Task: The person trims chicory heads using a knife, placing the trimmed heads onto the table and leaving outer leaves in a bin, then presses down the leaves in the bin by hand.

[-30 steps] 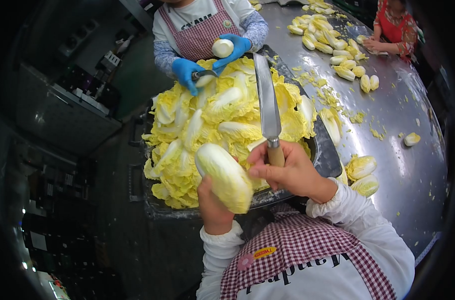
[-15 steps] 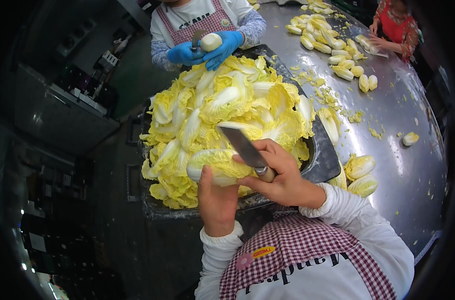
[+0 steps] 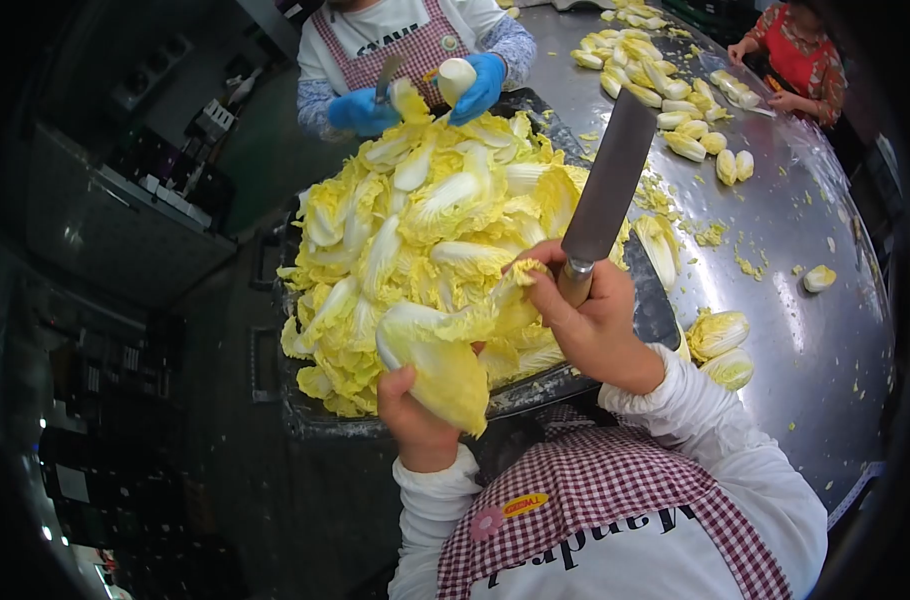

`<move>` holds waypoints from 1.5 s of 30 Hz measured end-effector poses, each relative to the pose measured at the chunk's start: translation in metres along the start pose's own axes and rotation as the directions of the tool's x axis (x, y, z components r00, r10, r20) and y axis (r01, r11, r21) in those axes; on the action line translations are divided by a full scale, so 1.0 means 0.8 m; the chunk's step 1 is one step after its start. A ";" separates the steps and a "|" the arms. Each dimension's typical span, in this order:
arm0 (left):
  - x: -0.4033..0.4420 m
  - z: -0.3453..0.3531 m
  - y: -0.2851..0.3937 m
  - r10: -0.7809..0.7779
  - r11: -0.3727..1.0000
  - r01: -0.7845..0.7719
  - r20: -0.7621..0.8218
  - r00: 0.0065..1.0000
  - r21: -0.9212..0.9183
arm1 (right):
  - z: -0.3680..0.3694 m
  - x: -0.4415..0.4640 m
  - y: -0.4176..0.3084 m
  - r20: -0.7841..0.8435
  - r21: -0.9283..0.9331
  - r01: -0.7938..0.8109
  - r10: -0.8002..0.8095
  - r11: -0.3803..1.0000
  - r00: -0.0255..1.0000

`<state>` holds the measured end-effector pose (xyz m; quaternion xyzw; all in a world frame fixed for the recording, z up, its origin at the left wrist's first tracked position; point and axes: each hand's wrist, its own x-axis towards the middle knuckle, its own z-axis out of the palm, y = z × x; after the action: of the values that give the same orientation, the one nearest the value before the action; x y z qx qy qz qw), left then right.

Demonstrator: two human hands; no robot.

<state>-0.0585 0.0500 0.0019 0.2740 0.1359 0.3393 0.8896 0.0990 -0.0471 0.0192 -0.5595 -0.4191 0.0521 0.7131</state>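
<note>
My left hand (image 3: 417,428) is closed around the lower side of a napa cabbage (image 3: 430,365) above the near edge of a heap of leaves. Wrapped round a wooden handle, my right hand (image 3: 607,325) holds a broad-bladed knife (image 3: 613,175) with its blade pointing up and away. The thumb and forefinger of that same hand pinch the frilly edge of a yellow leaf (image 3: 500,308), which stretches from the cabbage. Below both hands the loose cabbage leaves (image 3: 375,260) overfill a black crate (image 3: 660,320). Some of my left fingers are hidden behind the cabbage.
Across the crate a person in blue gloves (image 3: 480,88) holds a knife and a cabbage piece. On the steel table (image 3: 795,330) at right lie several trimmed cabbages (image 3: 645,70) and leaf scraps. Another person in a red apron (image 3: 790,55) stands at its far side.
My right hand has moved right and up, drawing a leaf out from the cabbage, and the knife has swung upright. Opposite, the blue-gloved hands have moved apart.
</note>
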 end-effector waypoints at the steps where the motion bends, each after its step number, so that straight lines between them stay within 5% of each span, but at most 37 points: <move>1: -0.001 -0.006 0.002 -0.077 0.997 0.077 0.053 0.996 -0.007 | -0.001 0.004 -0.009 -0.074 0.071 -0.129 0.134 0.989 0.988; 2: -0.002 -0.013 0.006 -0.077 0.997 0.078 0.054 0.996 -0.005 | -0.006 0.017 -0.014 -0.125 0.001 -0.073 0.073 0.997 0.989; 4: -0.005 -0.024 0.014 -0.246 0.964 0.266 0.300 0.922 -0.028 | -0.010 0.042 -0.006 -0.198 0.013 -0.014 0.017 1.000 0.980; 8: -0.009 -0.036 0.011 -0.155 0.971 0.216 0.419 0.894 -0.102 | -0.011 0.075 0.021 -0.079 -0.151 0.035 -0.048 0.988 0.996; 10: -0.005 -0.035 0.015 -0.140 0.942 0.262 0.469 0.872 -0.207 | -0.019 0.084 0.059 -0.026 -0.439 0.044 -0.061 0.898 0.998; 12: -0.003 -0.032 0.021 -0.031 0.946 0.135 0.334 0.942 -0.294 | -0.028 0.085 0.064 0.012 -0.472 -0.036 0.047 0.881 0.999; 14: -0.006 -0.020 0.028 0.089 0.996 -0.088 -0.041 0.995 0.030 | -0.026 0.067 0.059 0.138 -0.588 0.190 -0.134 0.787 0.981; 16: -0.001 -0.006 0.029 0.132 0.985 -0.145 -0.133 0.982 -0.095 | -0.012 0.042 0.044 0.207 -0.432 0.272 -0.199 0.860 0.958; 17: 0.000 -0.003 0.027 0.128 0.985 -0.141 -0.133 0.983 -0.096 | -0.004 0.029 0.008 0.295 -0.264 0.012 0.069 0.964 0.953; 20: 0.002 0.007 0.022 0.086 0.988 -0.088 -0.021 0.996 -0.124 | 0.017 -0.003 -0.007 0.425 -0.033 0.059 -0.039 0.998 0.904; 22: 0.001 0.015 0.020 0.169 0.962 -0.164 -0.004 0.986 0.218 | 0.028 -0.012 -0.003 0.371 -0.002 0.132 -0.122 0.991 0.921; 24: 0.000 0.018 0.015 0.195 0.947 -0.187 -0.005 0.981 0.260 | 0.027 -0.014 -0.003 0.366 -0.027 0.130 -0.111 0.991 0.924; 26: 0.004 -0.003 0.010 0.189 0.934 -0.228 0.163 0.968 0.275 | 0.028 -0.019 -0.001 0.368 -0.046 0.126 -0.100 0.991 0.924; 31: 0.005 -0.011 -0.006 0.191 0.935 -0.213 0.104 0.976 0.283 | 0.025 -0.030 0.013 0.522 0.034 -0.327 0.262 0.945 0.812; 32: 0.005 -0.010 -0.008 0.222 0.925 -0.239 0.090 0.971 0.296 | 0.025 -0.030 0.013 0.522 0.032 -0.327 0.263 0.945 0.811; 34: 0.005 -0.008 -0.010 0.252 0.914 -0.262 0.074 0.965 0.309 | 0.024 -0.027 0.013 0.430 0.067 -0.079 0.042 0.995 0.902; 41: -0.002 0.006 -0.011 0.302 0.889 -0.294 0.032 0.953 0.350 | -0.002 -0.024 0.015 0.574 -0.007 -0.082 0.071 0.997 0.816; 44: 0.001 -0.001 -0.005 0.234 0.921 -0.240 0.055 0.971 0.307 | -0.008 -0.019 0.001 0.601 0.113 -0.304 0.179 0.946 0.779; 45: 0.002 -0.003 -0.004 0.214 0.931 -0.223 0.062 0.975 0.288 | -0.012 -0.014 -0.014 0.637 0.049 -0.556 0.403 0.830 0.658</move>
<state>-0.0564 0.0498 -0.0022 0.4213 0.1404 0.4081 0.7977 0.0939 -0.0642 0.0224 -0.5139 -0.4496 0.4643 0.5640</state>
